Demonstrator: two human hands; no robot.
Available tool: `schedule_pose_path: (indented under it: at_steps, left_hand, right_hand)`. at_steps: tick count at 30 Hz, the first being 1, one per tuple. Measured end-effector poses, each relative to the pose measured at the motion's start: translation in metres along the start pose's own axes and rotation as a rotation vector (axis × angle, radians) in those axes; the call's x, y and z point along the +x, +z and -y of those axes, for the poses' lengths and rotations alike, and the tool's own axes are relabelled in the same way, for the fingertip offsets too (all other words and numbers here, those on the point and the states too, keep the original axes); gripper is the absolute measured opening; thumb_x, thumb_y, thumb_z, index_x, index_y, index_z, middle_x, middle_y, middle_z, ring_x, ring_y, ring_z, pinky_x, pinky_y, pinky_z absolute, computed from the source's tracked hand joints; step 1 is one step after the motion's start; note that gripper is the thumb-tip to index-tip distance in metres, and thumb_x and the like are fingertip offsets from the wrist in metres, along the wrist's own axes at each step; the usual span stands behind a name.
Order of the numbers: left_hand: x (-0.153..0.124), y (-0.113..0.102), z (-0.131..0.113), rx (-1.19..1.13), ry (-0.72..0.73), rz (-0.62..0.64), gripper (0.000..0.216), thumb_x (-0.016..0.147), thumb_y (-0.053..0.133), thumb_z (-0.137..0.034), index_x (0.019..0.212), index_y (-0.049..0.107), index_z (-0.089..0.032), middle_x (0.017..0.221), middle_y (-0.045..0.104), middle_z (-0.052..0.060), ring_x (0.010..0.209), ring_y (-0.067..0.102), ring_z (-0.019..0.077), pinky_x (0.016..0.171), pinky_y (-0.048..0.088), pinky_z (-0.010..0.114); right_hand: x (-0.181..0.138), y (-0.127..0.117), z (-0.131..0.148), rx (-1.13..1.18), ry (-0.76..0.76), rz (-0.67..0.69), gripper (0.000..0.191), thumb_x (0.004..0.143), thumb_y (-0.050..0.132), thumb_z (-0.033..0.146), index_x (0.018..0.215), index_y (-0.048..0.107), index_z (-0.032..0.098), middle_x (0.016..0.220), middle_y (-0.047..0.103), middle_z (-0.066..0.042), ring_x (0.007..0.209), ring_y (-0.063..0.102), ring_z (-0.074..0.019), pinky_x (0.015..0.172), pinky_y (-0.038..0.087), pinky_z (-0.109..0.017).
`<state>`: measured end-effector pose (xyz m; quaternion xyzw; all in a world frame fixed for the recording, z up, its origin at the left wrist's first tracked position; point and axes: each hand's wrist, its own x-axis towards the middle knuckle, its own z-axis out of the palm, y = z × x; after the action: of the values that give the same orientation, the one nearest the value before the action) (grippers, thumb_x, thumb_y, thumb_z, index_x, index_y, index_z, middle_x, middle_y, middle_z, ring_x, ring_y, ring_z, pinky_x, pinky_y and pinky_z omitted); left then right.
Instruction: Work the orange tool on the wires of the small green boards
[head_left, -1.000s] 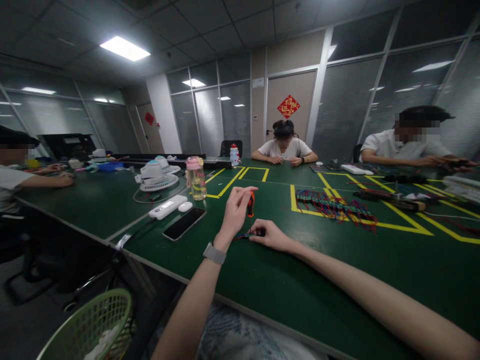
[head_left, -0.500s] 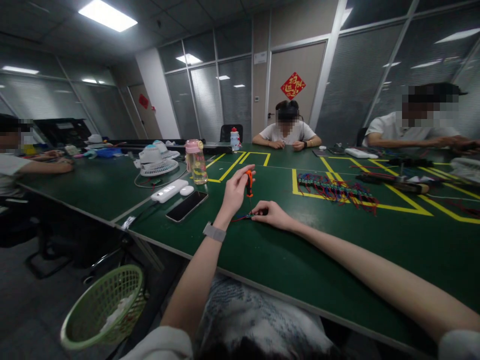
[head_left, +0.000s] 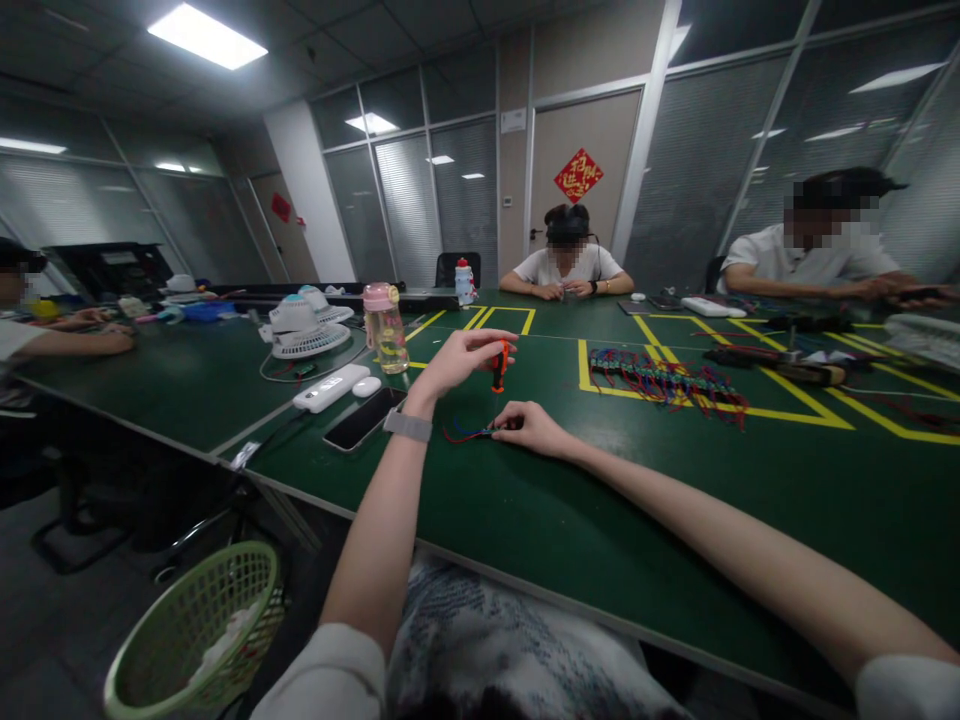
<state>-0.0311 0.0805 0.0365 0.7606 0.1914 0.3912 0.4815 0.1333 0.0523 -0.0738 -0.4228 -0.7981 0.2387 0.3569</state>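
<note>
My left hand (head_left: 456, 364) is closed at the fingertips around the top of an orange and black screwdriver (head_left: 498, 370), which stands nearly upright. Its thin shaft points down at a small circuit board (head_left: 487, 432) lying on the green table (head_left: 570, 540). Thumb and fingers of my right hand (head_left: 536, 430) pinch that board from the right and partly cover it. Red and blue wires (head_left: 459, 434) trail from it to the left. Whether the screwdriver's tip sits in a screw is too small to tell.
A phone (head_left: 365, 420), a white power strip (head_left: 330, 388) and a pink-lidded bottle (head_left: 388, 335) stand left of my hands. A row of wired boards (head_left: 667, 380) lies right, inside yellow tape. Tools (head_left: 787, 365) lie beyond. A green basket (head_left: 199, 625) is below. Other people sit around the table.
My left wrist has swung left and its fingers now grip from above the screwdriver's handle. More of the red and blue wires shows. My right hand keeps its pinch; the view has shifted slightly.
</note>
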Motion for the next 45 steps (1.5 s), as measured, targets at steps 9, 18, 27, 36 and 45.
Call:
schedule_pose_path:
  at_steps: [9, 18, 27, 36, 45]
  left_hand:
    - [0.009, -0.002, 0.032, -0.330, 0.042, -0.120, 0.030, 0.081, 0.060, -0.035, 0.104, 0.064, -0.017, 0.109, 0.063, 0.011, 0.093, 0.062, 0.0172, 0.081, 0.051, 0.031]
    - [0.003, 0.011, 0.028, 0.177, 0.213, -0.496, 0.020, 0.073, 0.066, -0.033, 0.086, 0.069, -0.018, 0.092, 0.064, 0.004, 0.079, 0.058, 0.0127, 0.075, 0.048, 0.026]
    - [0.003, 0.003, 0.031, 0.085, 0.184, -0.479, 0.027, 0.073, 0.066, -0.034, 0.094, 0.069, -0.018, 0.093, 0.067, 0.005, 0.081, 0.062, 0.0156, 0.079, 0.049, 0.031]
    - [0.002, 0.005, 0.030, -0.052, 0.150, -0.395, 0.030, 0.076, 0.064, -0.033, 0.100, 0.067, -0.017, 0.095, 0.068, 0.007, 0.081, 0.063, 0.0159, 0.079, 0.049, 0.032]
    - [0.002, 0.004, 0.031, -0.126, 0.127, -0.344, 0.032, 0.079, 0.059, -0.034, 0.106, 0.065, -0.017, 0.100, 0.067, 0.008, 0.085, 0.064, 0.0176, 0.079, 0.049, 0.033]
  right_hand:
    - [0.005, 0.003, -0.005, -0.024, -0.010, -0.015, 0.018, 0.071, 0.069, 0.027, 0.084, 0.072, 0.015, 0.074, 0.062, -0.003, 0.064, 0.052, -0.0121, 0.059, 0.041, -0.025]
    - [0.007, 0.003, -0.010, -0.003, 0.007, -0.021, 0.019, 0.069, 0.071, 0.029, 0.083, 0.073, 0.016, 0.073, 0.065, -0.003, 0.063, 0.052, -0.0125, 0.058, 0.041, -0.025]
    - [0.005, 0.003, -0.008, -0.011, 0.061, -0.071, 0.023, 0.067, 0.073, 0.033, 0.080, 0.073, 0.015, 0.070, 0.066, -0.004, 0.063, 0.056, -0.0139, 0.058, 0.042, -0.026]
    - [0.004, 0.002, -0.010, 0.008, 0.038, -0.069, 0.024, 0.068, 0.072, 0.036, 0.080, 0.072, 0.014, 0.072, 0.066, -0.005, 0.064, 0.057, -0.0146, 0.059, 0.044, -0.026]
    - [0.004, 0.002, -0.008, 0.027, 0.031, -0.066, 0.024, 0.067, 0.072, 0.035, 0.078, 0.072, 0.014, 0.070, 0.065, -0.004, 0.063, 0.057, -0.0143, 0.059, 0.045, -0.026]
